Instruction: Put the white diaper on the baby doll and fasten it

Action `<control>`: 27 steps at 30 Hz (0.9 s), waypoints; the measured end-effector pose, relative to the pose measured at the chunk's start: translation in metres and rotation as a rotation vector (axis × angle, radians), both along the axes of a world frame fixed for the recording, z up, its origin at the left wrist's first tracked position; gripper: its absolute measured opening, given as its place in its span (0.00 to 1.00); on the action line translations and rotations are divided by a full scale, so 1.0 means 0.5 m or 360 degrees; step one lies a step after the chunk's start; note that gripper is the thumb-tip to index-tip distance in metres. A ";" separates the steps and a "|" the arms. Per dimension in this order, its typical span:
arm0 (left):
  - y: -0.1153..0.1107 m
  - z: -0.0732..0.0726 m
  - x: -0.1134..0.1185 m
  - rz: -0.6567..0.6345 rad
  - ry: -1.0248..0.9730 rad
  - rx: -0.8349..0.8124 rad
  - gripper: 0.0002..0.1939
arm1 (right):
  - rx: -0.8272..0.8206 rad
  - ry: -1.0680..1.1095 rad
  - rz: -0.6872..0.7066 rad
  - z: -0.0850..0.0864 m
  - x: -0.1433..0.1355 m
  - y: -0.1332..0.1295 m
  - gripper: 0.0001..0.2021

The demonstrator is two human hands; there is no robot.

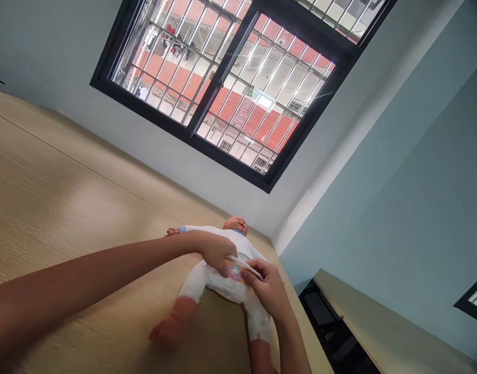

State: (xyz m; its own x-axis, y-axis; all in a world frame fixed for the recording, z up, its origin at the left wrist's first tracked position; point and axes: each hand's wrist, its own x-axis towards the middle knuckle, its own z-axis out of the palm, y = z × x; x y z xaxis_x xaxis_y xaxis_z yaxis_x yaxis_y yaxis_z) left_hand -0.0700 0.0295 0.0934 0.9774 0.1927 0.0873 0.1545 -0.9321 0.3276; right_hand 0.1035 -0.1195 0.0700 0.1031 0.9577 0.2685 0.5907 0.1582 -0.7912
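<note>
A baby doll (235, 224) in white clothes with blue trim lies on its back on the wooden table (117, 213), head toward the window wall and bare feet toward me. Around its waist is a white diaper (226, 288) with a colourful printed front band. My left hand (220, 252) has its fingers closed on the band's left side. Opposite it, my right hand (264, 280) pinches the diaper's edge at the right between thumb and fingers. Part of the band shows between both hands; the fingertips partly cover its edges.
Beyond the table stands a wall with a barred, dark-framed window (222, 83). At the lower right is another wooden-topped surface (378, 317) with a black open frame below it. Dark leaf tips show at the far left edge.
</note>
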 end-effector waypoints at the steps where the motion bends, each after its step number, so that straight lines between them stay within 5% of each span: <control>1: 0.011 -0.004 0.003 -0.0045 -0.0038 -0.0068 0.09 | -0.0002 0.0009 0.0009 0.001 0.005 -0.001 0.15; 8: 0.040 0.006 -0.001 -0.0248 -0.0144 -0.0521 0.07 | -0.0175 0.0173 -0.0084 -0.009 0.052 -0.011 0.24; 18: 0.026 0.025 -0.013 -0.0408 -0.0167 -0.0657 0.07 | -0.0168 0.0114 -0.0152 0.000 0.052 -0.017 0.24; 23: 0.051 0.031 -0.014 -0.0370 -0.0324 -0.0547 0.08 | -0.0060 0.0253 -0.0157 -0.022 0.072 0.005 0.28; 27: 0.091 -0.010 0.019 -0.0185 -0.0564 -0.0249 0.10 | 0.0112 0.0240 -0.0254 -0.043 0.089 0.063 0.27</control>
